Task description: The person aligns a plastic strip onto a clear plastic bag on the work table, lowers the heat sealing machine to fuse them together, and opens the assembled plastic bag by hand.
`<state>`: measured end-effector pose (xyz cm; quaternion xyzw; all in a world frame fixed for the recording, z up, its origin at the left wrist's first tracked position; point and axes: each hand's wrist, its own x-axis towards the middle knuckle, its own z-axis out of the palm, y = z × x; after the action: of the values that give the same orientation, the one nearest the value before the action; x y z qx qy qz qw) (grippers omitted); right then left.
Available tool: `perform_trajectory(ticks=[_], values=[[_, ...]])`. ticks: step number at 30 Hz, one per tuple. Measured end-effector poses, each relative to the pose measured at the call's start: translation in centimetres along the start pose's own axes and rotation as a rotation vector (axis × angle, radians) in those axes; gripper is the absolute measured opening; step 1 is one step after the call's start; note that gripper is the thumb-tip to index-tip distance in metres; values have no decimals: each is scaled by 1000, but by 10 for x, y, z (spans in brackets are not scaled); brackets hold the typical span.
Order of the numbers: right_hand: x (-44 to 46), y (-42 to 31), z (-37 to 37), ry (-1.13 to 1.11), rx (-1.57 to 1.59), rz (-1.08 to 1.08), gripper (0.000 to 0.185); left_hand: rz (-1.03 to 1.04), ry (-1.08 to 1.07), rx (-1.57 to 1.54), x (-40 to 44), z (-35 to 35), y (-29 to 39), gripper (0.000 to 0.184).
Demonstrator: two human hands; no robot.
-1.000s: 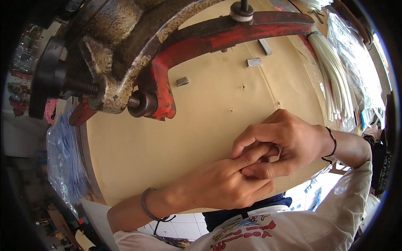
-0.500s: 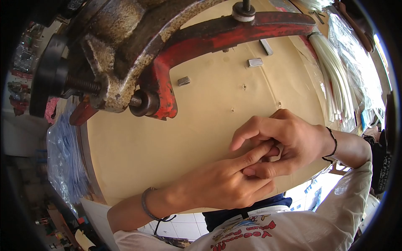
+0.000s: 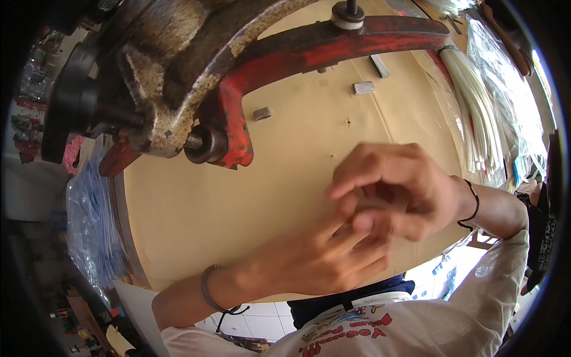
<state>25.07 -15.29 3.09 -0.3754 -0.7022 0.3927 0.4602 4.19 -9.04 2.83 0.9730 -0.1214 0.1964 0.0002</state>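
Note:
My left hand (image 3: 333,253) is low over the tan sheet (image 3: 226,220), its fingers loosely bent and apart, slightly blurred. Close against its fingertips is my right hand (image 3: 410,190), with index finger and thumb curved and spread from each other. Fingers of the two hands overlap, and I see no object between them. Farther back on the sheet lie small grey metal blocks: one at the left (image 3: 262,113), one nearer the middle (image 3: 364,88) and a longer, darker one (image 3: 379,66).
A worn machine casting (image 3: 166,77) with a red curved arm (image 3: 297,56) overhangs the sheet's left and back. Bundled white strips (image 3: 476,113) and clear plastic (image 3: 505,83) lie at right. Bluish plastic bags (image 3: 92,220) hang at the left edge.
My right hand has lifted slightly and its fingers have loosened from the left hand's fingers. My left hand has barely moved. The metal blocks stay where they were.

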Motion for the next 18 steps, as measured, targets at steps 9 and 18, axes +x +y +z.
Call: perform_trajectory(ticks=[9, 18], values=[[-4, -2, -5, 54, -3, 76, 15, 46, 14, 92, -2, 0, -1, 12], [-1, -1, -4, 22, -81, -45, 7, 30, -41, -32, -8, 0, -2, 44]])
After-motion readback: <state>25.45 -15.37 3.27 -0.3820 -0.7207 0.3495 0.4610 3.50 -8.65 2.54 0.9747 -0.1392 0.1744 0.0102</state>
